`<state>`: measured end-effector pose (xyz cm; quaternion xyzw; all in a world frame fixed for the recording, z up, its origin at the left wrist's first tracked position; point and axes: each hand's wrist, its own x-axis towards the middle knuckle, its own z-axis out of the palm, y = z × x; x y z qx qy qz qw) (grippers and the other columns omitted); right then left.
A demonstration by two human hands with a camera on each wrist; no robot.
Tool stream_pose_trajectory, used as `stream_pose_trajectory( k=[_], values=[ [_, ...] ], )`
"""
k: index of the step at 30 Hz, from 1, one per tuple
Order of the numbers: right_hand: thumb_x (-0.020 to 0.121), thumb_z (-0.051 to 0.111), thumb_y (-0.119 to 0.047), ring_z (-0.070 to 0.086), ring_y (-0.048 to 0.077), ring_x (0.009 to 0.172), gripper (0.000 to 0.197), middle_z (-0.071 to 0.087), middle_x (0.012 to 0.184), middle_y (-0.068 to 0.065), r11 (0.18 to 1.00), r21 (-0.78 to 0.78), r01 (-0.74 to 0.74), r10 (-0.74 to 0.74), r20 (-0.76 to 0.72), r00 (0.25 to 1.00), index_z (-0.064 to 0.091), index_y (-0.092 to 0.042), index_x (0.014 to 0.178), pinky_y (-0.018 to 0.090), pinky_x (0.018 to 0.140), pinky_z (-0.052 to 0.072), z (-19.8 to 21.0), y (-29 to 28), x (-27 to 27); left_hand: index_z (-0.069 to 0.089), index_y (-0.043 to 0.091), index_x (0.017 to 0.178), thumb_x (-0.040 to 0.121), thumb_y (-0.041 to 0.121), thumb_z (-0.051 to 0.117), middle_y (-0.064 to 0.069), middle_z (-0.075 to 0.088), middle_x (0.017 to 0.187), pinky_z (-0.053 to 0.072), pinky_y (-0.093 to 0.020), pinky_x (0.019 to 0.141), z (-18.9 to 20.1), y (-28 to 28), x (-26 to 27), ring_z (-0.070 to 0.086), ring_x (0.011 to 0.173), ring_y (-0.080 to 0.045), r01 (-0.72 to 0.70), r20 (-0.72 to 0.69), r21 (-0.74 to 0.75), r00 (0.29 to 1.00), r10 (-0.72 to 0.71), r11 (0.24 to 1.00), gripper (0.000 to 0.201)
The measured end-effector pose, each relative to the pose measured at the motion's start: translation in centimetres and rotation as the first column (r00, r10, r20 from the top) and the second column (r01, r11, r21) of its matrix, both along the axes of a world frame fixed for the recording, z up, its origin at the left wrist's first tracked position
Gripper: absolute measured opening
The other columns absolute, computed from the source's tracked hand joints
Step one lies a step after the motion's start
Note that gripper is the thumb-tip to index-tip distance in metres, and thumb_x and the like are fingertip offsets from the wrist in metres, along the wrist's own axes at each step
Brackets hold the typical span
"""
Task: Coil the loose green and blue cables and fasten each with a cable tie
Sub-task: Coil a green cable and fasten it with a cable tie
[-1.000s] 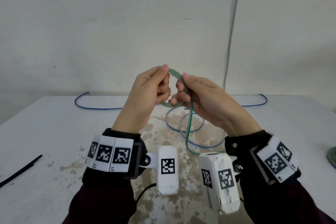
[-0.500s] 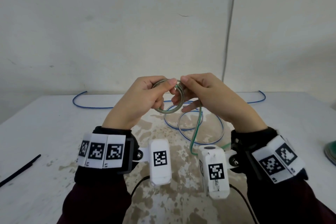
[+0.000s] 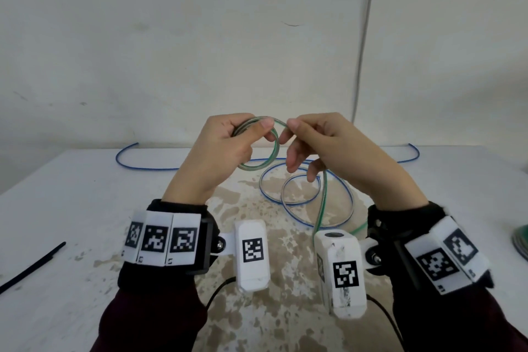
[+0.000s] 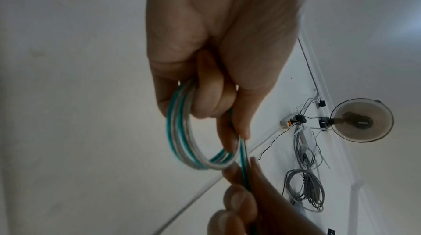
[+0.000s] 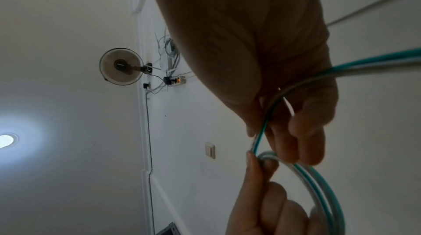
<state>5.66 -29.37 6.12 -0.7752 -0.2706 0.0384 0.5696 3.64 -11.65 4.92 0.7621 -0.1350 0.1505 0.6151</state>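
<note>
A small coil of green cable (image 3: 273, 151) is up in the air in front of me, and my left hand (image 3: 254, 130) grips its top with thumb over curled fingers. My right hand (image 3: 288, 131) pinches the free green strand (image 3: 281, 124) just right of the left thumb. From there the strand runs down (image 3: 323, 203) to the table. The left wrist view shows several turns of the coil (image 4: 180, 131) under the left fingers. In the right wrist view the strand (image 5: 259, 136) passes between the right fingertips. The blue cable (image 3: 314, 201) lies in loose loops on the table beneath.
A black cable tie (image 3: 31, 266) lies near the table's left edge. The blue cable's ends curve up at far left (image 3: 125, 151) and far right (image 3: 414, 151). A green round object (image 3: 520, 243) sits at the right edge. The white table (image 3: 85, 208) meets a wall behind.
My right hand has carried the free green strand up over the coil's top to the left thumb. The coil has tipped from upright between the hands to hanging under the left fingers.
</note>
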Motion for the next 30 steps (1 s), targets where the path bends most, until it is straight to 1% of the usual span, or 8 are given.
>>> stream_pose_trajectory(
  k=[3,6,9,13,19,22,26,30],
  values=[
    [0.101,0.042,-0.025,0.060,0.017,0.058,0.028,0.061,0.062,0.007,1.000,0.008,0.009,-0.010,0.003,1.000,0.060,-0.005,0.092,0.023,0.045,0.043,-0.3,0.5,0.2,0.064,0.007,0.074,0.091,0.028,0.056,0.012,0.024,0.044,0.015,-0.038,0.058,0.0,-0.1,0.0,0.016,0.044,-0.012,0.038,-0.018,-0.095,0.999,-0.040,0.995,0.028],
    [0.102,0.041,-0.027,0.054,0.013,0.061,0.031,0.055,0.062,0.002,1.000,0.009,-0.003,0.003,0.033,0.999,0.064,-0.007,0.096,0.023,0.045,0.040,-0.6,0.9,0.3,0.060,0.003,0.079,0.096,0.024,0.050,0.013,0.031,0.043,0.021,-0.030,0.054,0.2,-0.5,0.0,0.017,0.043,-0.011,0.055,0.004,-0.122,0.999,-0.054,0.991,0.029],
    [0.102,0.041,-0.029,0.048,0.008,0.068,0.031,0.050,0.076,0.001,0.999,0.008,-0.038,0.038,0.030,0.999,0.065,-0.011,0.092,0.020,0.047,0.037,-0.7,1.3,0.0,0.060,0.005,0.080,0.097,0.025,0.049,0.008,0.022,0.051,0.022,-0.031,0.054,0.2,-0.6,0.2,0.018,0.045,-0.012,0.019,0.032,-0.160,0.999,-0.014,0.987,0.029],
    [0.100,0.047,-0.023,0.043,0.018,0.069,0.023,0.050,0.082,0.018,0.999,-0.041,-0.011,0.015,0.089,0.996,0.058,-0.013,0.083,0.024,0.050,0.037,-0.8,1.5,0.1,0.060,0.000,0.084,0.097,0.023,0.051,0.012,0.023,0.047,0.018,-0.043,0.059,0.0,-0.8,0.3,0.021,0.042,-0.010,-0.049,0.054,-0.142,0.997,0.057,0.989,0.029],
    [0.098,0.049,-0.021,0.040,0.013,0.047,0.023,0.050,0.051,-0.017,0.993,-0.079,0.087,-0.070,0.195,0.978,0.059,-0.014,0.078,0.024,0.049,0.036,-0.8,1.5,0.3,0.061,0.000,0.085,0.090,0.018,0.062,0.011,0.032,0.048,0.025,-0.039,0.060,-0.1,-0.7,0.4,0.026,0.040,-0.008,-0.045,0.017,-0.127,0.999,0.047,0.991,0.019],
    [0.098,0.050,-0.023,0.039,0.012,0.048,0.023,0.047,0.054,-0.014,0.996,-0.063,0.057,-0.044,0.192,0.980,0.057,-0.012,0.080,0.025,0.050,0.036,-0.7,1.5,0.1,0.054,-0.005,0.085,0.089,0.017,0.063,0.008,0.030,0.052,0.028,-0.036,0.059,0.0,-0.4,0.5,0.025,0.041,-0.009,-0.021,0.006,-0.153,1.000,0.022,0.988,0.024],
    [0.094,0.058,-0.016,0.043,0.012,0.059,0.008,0.049,0.070,-0.003,0.995,-0.073,-0.069,0.077,0.115,0.990,0.055,-0.009,0.094,0.024,0.051,0.039,-0.7,1.1,0.0,0.050,0.003,0.084,0.091,0.017,0.060,0.012,0.030,0.049,0.030,-0.032,0.058,0.1,-0.4,0.4,0.024,0.041,-0.009,-0.033,0.011,-0.161,0.999,0.035,0.986,0.019],
    [0.094,0.055,-0.011,0.045,0.002,0.051,0.003,0.050,0.068,-0.008,0.993,-0.120,-0.015,0.034,0.153,0.988,0.054,-0.012,0.096,0.022,0.049,0.040,-0.9,1.3,0.1,0.042,0.009,0.071,0.095,0.020,0.054,0.010,0.023,0.051,0.022,-0.029,0.056,-0.1,-0.3,0.5,0.019,0.044,-0.011,0.016,-0.060,-0.169,0.998,-0.026,0.985,0.029]
  ],
)
